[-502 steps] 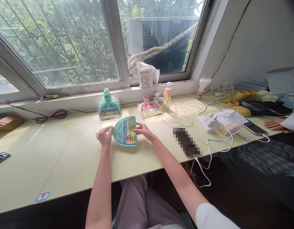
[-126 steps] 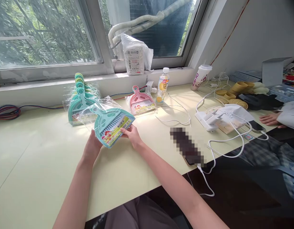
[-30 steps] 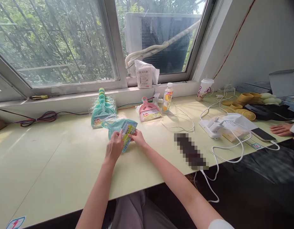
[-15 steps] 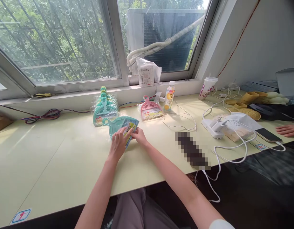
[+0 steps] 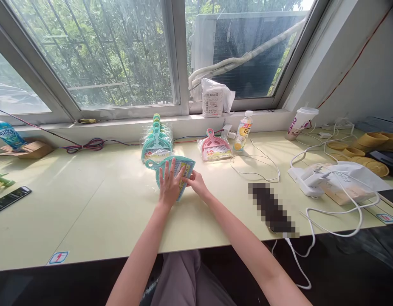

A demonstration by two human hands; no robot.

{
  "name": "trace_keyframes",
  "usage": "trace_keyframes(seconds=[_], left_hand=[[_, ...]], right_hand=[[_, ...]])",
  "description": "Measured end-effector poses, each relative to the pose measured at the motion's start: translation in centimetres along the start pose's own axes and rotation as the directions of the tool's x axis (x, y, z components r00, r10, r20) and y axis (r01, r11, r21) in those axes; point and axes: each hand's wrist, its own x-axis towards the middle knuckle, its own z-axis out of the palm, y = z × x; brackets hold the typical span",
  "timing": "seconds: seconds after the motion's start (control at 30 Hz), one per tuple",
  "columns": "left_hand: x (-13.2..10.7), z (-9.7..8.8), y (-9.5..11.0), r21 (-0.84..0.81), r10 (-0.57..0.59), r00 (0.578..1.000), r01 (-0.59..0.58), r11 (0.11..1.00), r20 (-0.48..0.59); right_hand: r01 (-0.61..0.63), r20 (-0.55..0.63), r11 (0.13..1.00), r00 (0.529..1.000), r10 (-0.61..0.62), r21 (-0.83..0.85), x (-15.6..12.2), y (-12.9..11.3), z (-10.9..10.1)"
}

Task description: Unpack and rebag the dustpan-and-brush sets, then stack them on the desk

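A teal dustpan and brush set (image 5: 189, 165) in clear wrapping, with a yellow printed label, is tilted in front of me with its looped handle to the left. My left hand (image 5: 170, 185) lies across its face, fingers spread and stretched out. At the right edge of the set my right hand (image 5: 198, 183) pinches, its thumb and fingers closed on the side; the fingertips behind are partly hidden. Just behind stands a row of similar wrapped teal sets (image 5: 156, 142). A pink dustpan and brush set (image 5: 216, 148) lies to the right of that row.
A drink bottle (image 5: 243, 131) and a paper cup (image 5: 301, 123) stand towards the back. White cables and a power strip (image 5: 307, 182) spread over the right side. A blurred dark object (image 5: 272, 208) sits near the front edge. At left are a phone (image 5: 11, 199) and a cardboard box (image 5: 37, 148).
My view has swung left, bringing the box and phone at the left into sight. The left hand's fingers have spread out over the set; the right hand keeps its grip at the edge.
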Motion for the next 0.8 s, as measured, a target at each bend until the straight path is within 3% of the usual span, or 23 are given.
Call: trace_keyframes(seconds=[0.3,0.5,0.6,0.7,0.8], left_hand=[[-0.1,0.7,-0.6,-0.02,0.014,1.0,-0.015,1.0,-0.012],[0.0,0.3,-0.3,-0.102,0.052,0.999,-0.053,0.993,-0.013],[-0.1,0.1,-0.1,-0.209,0.135,0.989,-0.119,0.971,0.062],[-0.2,0.1,0.6,-0.266,0.253,0.953,-0.204,0.942,0.165],[0.0,-0.3,1.3,-0.249,0.197,0.974,-0.164,0.954,0.112]], right_hand=[[0.006,0.013,1.0,1.0,-0.006,0.002,-0.5,-0.6,0.3],[-0.004,-0.054,1.0,0.999,0.004,0.004,-0.3,-0.6,0.2],[-0.009,-0.097,1.0,0.995,0.01,0.006,-0.3,-0.8,0.2],[0.014,-0.146,1.0,0.989,-0.013,0.008,-0.4,-0.9,0.2],[0.017,-0.159,0.998,0.987,-0.008,0.055,-0.4,-1.0,0.1]])
